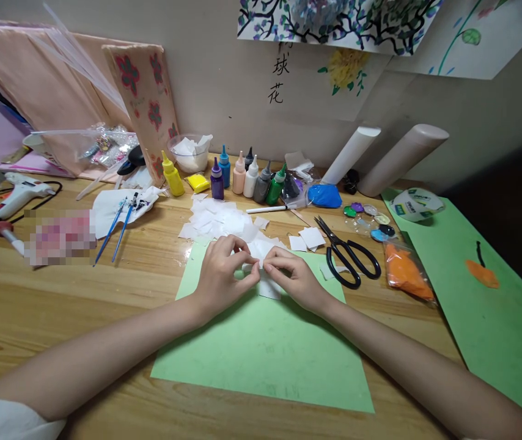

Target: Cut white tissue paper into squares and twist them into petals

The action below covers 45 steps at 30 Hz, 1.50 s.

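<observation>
over the far half of the green sheet (pixel 261 360), the left hand (pixel 224 275) and the right hand (pixel 295 278) sit fingertip to fingertip, each pinching white paper (pixel 270 289) between thumb and forefinger. the fingers hide part of the paper; its visible part hangs or lies just on the near side of the fingertips, and which of the two i cannot tell. it sits a little nearer the right hand, directly below that hand's fingers, with the left thumb just to its left. what shows is close to square, so no long axis stands out; its bare edge points toward the sheet's near edge, away from the paper pile (pixel 217 220) just beyond the hands. right of the right hand, black-handled scissors (pixel 335 239) lie on the counter (pixel 82 293), their blades pointing away and to the left
</observation>
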{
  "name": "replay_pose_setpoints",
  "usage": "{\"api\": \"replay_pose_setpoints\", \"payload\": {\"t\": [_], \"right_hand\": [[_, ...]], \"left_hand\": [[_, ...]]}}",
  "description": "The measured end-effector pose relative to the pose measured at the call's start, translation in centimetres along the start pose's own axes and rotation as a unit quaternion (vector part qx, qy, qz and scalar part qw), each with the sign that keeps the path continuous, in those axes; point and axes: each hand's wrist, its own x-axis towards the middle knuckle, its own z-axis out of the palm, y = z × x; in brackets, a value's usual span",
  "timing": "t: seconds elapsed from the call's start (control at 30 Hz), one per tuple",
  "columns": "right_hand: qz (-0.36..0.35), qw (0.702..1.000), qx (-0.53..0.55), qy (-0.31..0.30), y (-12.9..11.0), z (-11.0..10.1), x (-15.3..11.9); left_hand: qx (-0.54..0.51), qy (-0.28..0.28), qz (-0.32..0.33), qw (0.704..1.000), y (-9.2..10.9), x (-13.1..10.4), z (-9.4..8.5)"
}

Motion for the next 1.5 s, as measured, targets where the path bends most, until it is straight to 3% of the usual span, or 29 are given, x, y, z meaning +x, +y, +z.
{"api": "replay_pose_setpoints", "payload": {"t": [0.37,0.67,1.07,1.5], "right_hand": [[0.0,1.0,-0.016,0.012,-0.01,0.05,-0.01],[0.007,0.997,-0.018,0.078,0.37,0.15,0.07],[0.001,0.999,-0.037,0.037,0.18,0.07,0.16],[-0.007,0.998,-0.033,0.046,0.29,0.25,0.15]], "left_hand": [[-0.025,-0.03,-0.017,0.999,0.02,0.35,-0.02],[-0.06,-0.071,0.0,0.996,0.06,0.39,-0.08],[-0.059,-0.076,-0.011,0.995,-0.05,0.36,0.11],[-0.067,-0.059,-0.019,0.996,-0.21,0.34,0.1]]}}
